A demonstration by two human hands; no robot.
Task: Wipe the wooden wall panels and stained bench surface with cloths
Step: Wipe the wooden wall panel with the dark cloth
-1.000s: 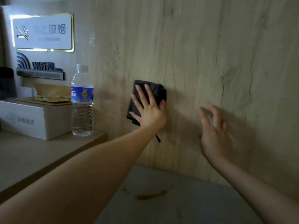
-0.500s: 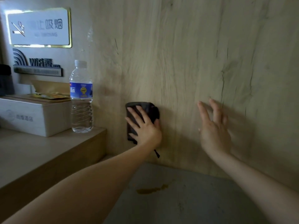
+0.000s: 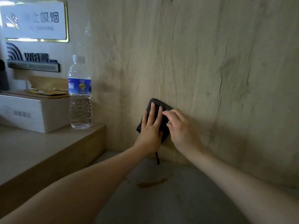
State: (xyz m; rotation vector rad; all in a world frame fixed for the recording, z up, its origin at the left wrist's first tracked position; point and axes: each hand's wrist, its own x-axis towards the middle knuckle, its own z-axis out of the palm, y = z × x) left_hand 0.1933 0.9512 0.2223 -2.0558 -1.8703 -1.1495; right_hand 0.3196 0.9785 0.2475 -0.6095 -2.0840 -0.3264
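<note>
A dark folded cloth is pressed flat to the wall panel under the straight fingers of the left hand; its right edge is touched by the right hand, fingers bent. Below the fingers, the brown stain could be smeared across the grey bench by the cloth's hanging loop.

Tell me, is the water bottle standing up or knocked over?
Standing up. The water bottle sits upright on the wooden ledge, white cap on top, beside the box.

Dim light; no-smoking sign and WiFi sign on left wall; pale side ledge below.
</note>
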